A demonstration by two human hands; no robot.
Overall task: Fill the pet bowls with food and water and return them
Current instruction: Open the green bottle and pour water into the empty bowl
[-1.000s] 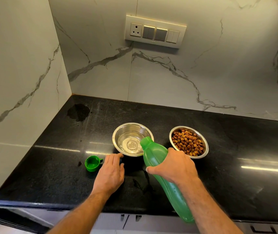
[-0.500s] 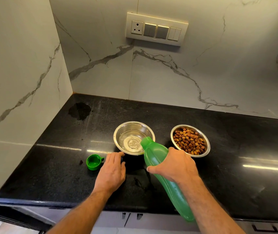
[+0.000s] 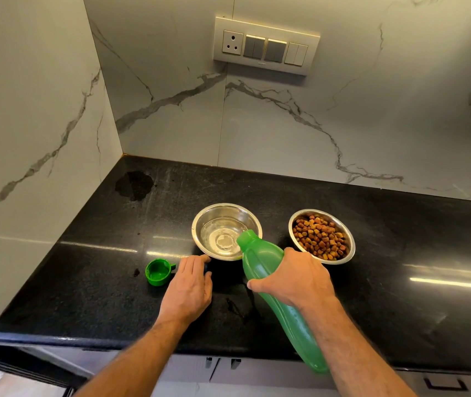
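Your right hand (image 3: 297,277) grips the tilted green bottle (image 3: 268,277), its mouth over the near rim of the water bowl (image 3: 200,224) on the counter (image 3: 400,253). Your left hand (image 3: 190,285) lies flat, fingertips at the bowl. Pour slowly; stop below the rim.

Bare counter (image 3: 400,296) stretches right of the kibble bowl (image 3: 321,236) and behind both bowls. The tilted bottle (image 3: 260,259) blocks the gap beside the water bowl (image 3: 226,231); the cap (image 3: 158,272) sits left.
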